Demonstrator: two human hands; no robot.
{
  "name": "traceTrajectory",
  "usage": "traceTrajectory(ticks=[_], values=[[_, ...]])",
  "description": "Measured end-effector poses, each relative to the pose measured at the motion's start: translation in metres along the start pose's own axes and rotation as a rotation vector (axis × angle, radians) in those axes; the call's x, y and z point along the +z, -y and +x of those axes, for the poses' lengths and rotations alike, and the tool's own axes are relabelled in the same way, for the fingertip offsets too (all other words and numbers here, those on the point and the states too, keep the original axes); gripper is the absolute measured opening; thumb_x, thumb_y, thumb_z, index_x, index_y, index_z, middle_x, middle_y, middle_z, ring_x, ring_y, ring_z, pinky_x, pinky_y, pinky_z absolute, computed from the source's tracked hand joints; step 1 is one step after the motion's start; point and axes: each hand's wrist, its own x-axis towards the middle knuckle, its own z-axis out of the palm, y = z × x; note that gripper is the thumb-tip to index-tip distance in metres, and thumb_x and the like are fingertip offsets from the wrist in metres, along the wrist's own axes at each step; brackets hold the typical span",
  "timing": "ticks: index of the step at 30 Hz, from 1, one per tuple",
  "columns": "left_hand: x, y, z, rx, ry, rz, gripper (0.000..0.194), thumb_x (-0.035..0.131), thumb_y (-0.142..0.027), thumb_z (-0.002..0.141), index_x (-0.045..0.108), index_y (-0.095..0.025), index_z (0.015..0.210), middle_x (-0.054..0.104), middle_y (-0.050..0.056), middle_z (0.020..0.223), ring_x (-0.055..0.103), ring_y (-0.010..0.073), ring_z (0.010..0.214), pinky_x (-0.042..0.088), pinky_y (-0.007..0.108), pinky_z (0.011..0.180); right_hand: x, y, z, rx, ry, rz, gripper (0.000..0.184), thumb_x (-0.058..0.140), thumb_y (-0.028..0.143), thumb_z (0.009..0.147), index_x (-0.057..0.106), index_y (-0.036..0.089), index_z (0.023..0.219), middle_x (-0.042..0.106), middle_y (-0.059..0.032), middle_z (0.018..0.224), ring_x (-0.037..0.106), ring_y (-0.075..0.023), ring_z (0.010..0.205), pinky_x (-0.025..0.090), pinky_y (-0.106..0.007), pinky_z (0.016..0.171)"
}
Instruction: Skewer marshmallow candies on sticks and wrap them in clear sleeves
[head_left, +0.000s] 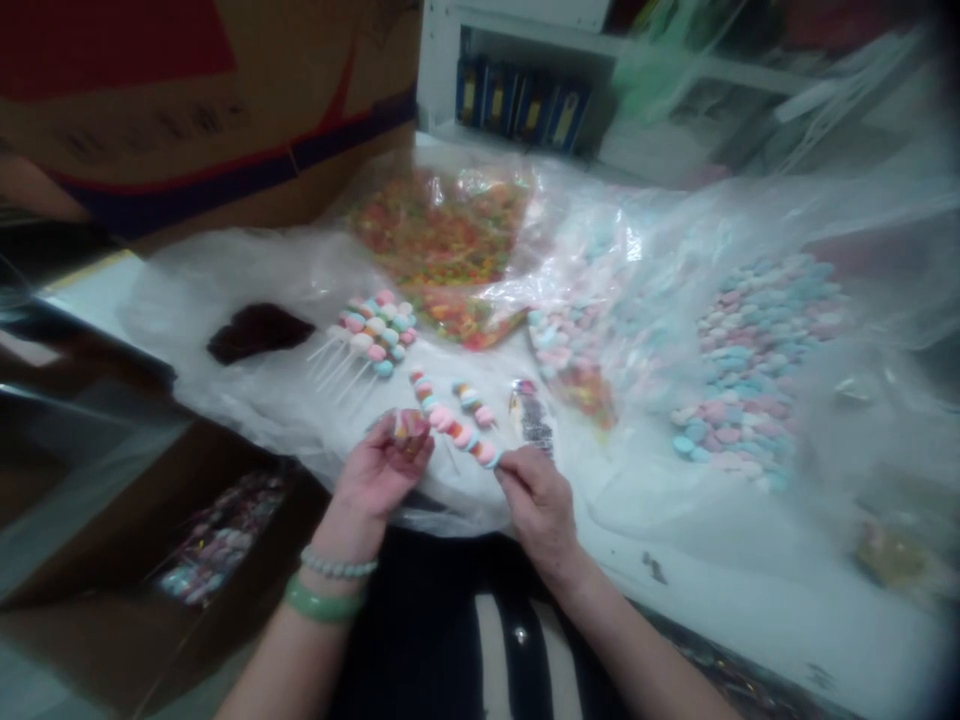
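left hand — palm up, curled | right hand — palm down, pinching

Packing workroom for confectionery: plastic sheeting spread on a white bench bears heaped pastel gummy sweets, among cardboard cartons, an open carton of wrapped packs and a white shelf unit.

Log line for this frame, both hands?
left hand: holds candy piece | right hand: pinches pastel candy skewer | nearby: stacked skewers
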Motion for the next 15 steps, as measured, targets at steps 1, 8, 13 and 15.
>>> traceTrajectory(ticks=[1, 8, 13, 15], values=[[-0.0001, -0.0001, -0.0003, -0.006, 0.012, -0.001, 0.027, 0.043, -0.020, 0.097, 0.064, -0.012, 0.083, 0.071, 0.007, 0.070, 0.070, 0.0186, 0.061, 0.060, 0.035, 0.063, -0.0001, 0.0001, -0.0001, -0.003, 0.001, -0.002, 0.015, 0.052, 0.011, 0.089, 0.062, 0.021, 0.083, 0.058, -0.0003, 0.077, 0.056, -0.0141, 0.073, 0.043, -0.026, 0.070], [-0.0019, 0.0005, 0.0014, 0.029, 0.037, 0.040, 0.027, 0.043, -0.021, 0.097, 0.065, -0.012, 0.083, 0.072, 0.007, 0.071, 0.071, 0.0188, 0.063, 0.060, 0.034, 0.063, -0.0019, 0.0045, -0.0004, -0.073, -0.022, -0.026, 0.016, 0.051, 0.010, 0.090, 0.063, 0.020, 0.087, 0.056, -0.0007, 0.076, 0.055, -0.0142, 0.072, 0.043, -0.026, 0.068], [-0.0042, 0.0018, 0.0020, 0.064, 0.025, 0.053, 0.023, 0.047, -0.019, 0.095, 0.065, -0.012, 0.082, 0.072, 0.008, 0.076, 0.072, 0.0212, 0.072, 0.061, 0.036, 0.066, -0.0040, 0.0058, -0.0010, -0.187, -0.019, -0.187, 0.021, 0.047, 0.007, 0.090, 0.063, 0.020, 0.087, 0.055, -0.0025, 0.076, 0.053, -0.0150, 0.071, 0.041, -0.026, 0.064], [-0.0020, 0.0022, -0.0004, 0.110, 0.007, 0.045, 0.022, 0.048, -0.016, 0.094, 0.065, -0.013, 0.080, 0.072, 0.006, 0.074, 0.071, 0.0208, 0.071, 0.061, 0.039, 0.067, -0.0057, 0.0038, -0.0019, -0.254, -0.009, -0.319, 0.023, 0.045, 0.006, 0.089, 0.064, 0.019, 0.086, 0.054, -0.0034, 0.075, 0.051, -0.0157, 0.069, 0.038, -0.027, 0.062]])
